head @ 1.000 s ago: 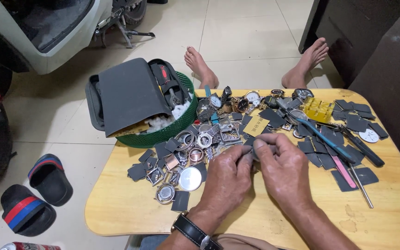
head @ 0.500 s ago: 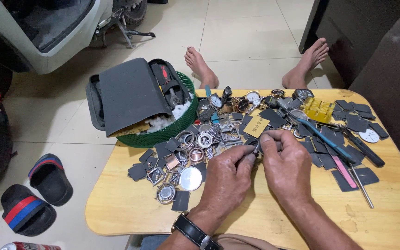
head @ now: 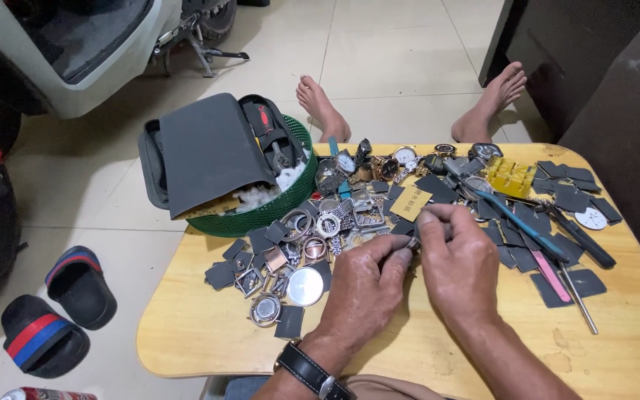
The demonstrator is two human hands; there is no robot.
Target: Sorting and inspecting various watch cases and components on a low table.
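**Hands at the watch-parts table**

My left hand (head: 368,278) and right hand (head: 459,259) meet fingertip to fingertip, pinching a small metal watch part (head: 413,242) above the wooden table (head: 209,333), just beside the scattered watch cases (head: 305,285).

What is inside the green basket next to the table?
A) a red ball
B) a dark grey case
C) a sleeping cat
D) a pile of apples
B: a dark grey case lies tilted in the green basket, with some white fluff tucked beside it at the back left of the wooden table.
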